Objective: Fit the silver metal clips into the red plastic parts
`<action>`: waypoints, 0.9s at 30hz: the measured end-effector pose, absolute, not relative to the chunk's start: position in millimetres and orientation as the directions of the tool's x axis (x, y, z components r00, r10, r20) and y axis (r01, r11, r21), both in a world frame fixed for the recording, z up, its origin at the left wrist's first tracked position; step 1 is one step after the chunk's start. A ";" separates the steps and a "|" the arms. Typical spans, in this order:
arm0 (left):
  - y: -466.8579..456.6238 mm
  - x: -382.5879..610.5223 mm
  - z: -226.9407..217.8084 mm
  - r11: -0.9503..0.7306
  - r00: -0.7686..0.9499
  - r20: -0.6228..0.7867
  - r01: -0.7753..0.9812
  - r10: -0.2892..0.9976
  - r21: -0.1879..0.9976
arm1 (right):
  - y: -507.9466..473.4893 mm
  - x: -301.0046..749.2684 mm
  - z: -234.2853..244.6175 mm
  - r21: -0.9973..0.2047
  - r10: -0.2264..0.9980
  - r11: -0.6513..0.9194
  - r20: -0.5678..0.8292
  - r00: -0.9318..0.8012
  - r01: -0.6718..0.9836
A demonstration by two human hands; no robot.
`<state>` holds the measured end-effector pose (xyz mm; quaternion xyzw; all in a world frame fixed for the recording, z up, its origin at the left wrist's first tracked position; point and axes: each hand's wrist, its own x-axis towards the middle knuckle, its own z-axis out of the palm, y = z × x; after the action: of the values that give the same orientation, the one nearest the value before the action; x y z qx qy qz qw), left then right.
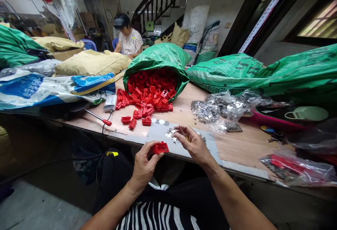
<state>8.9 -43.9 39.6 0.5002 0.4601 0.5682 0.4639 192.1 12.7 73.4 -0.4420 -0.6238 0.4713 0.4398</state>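
Note:
Between the thumb and fingers of my left hand (145, 161) is a small red plastic housing (161, 148), its open side facing up with bits of metal inside. My right hand (193, 142) hovers just right of the housing, thumb and fingertips drawn together. Whatever those fingertips pinch is too small to name. Behind them a heap of small flat metal pieces (171, 134) lies on a grey mat (155, 133) at the table's front edge. Several loose red housings (146, 121) lie beyond my left hand.
A green sack (158, 56) spills red housings onto the table (181, 107). Clear bags of metal parts (207, 110) and a pink basket (273, 119) stand to the right. A red-tipped metal rod (98, 117) sticks out at left. Another person (130, 40) sits across the table.

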 end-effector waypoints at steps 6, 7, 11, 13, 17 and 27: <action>-44.0 5.8 47.9 -0.185 -0.066 0.181 -0.059 0.981 0.981 | -1.2 187.9 55.9 -0.976 0.943 0.101 0.031 -0.332 0.195; -44.3 6.4 48.3 -0.192 -0.046 0.190 -0.047 0.981 0.980 | -4.7 186.8 52.6 -0.975 0.937 0.105 0.031 -0.348 0.196; -46.4 9.5 46.4 -0.233 0.065 0.233 0.003 0.970 0.972 | -12.8 186.1 41.0 -0.972 0.927 0.126 0.045 -0.372 0.198; -47.7 10.5 44.2 -0.225 0.124 0.223 0.005 0.967 0.974 | -15.4 187.3 34.4 -0.974 0.925 0.111 0.028 -0.380 0.199; -50.3 11.7 40.2 -0.114 0.158 0.122 -0.061 0.980 0.992 | -21.5 187.3 22.4 -0.978 0.929 0.072 -0.005 -0.371 0.194; -53.7 7.9 27.3 -0.134 0.170 0.126 0.035 0.977 0.990 | -29.9 186.8 13.4 -0.987 0.875 -0.157 -0.151 -0.460 0.024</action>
<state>7.9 -53.7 27.3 0.5832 0.4338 0.4761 0.4950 186.8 -29.9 13.4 -0.4020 -0.5593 0.6458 0.3294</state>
